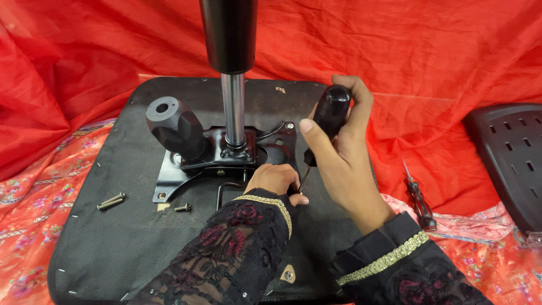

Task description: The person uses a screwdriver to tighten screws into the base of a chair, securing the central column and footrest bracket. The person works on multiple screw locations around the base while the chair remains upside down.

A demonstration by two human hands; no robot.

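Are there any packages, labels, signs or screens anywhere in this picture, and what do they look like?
None in view: no package, label, sign or screen.
What shows instead: an upturned black chair seat on red cloth.
The right hand grips a black-handled screwdriver, and the left hand rests at its tip.
Loose screws lie on the seat.

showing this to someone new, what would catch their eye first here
Probably the right hand at centre, gripping a black-handled screwdriver tip-down, while the left hand steadies the tip on the black metal plate. Behind them a chrome column rises from the upturned seat base. Loose screws lie at the left, all against bright red cloth.
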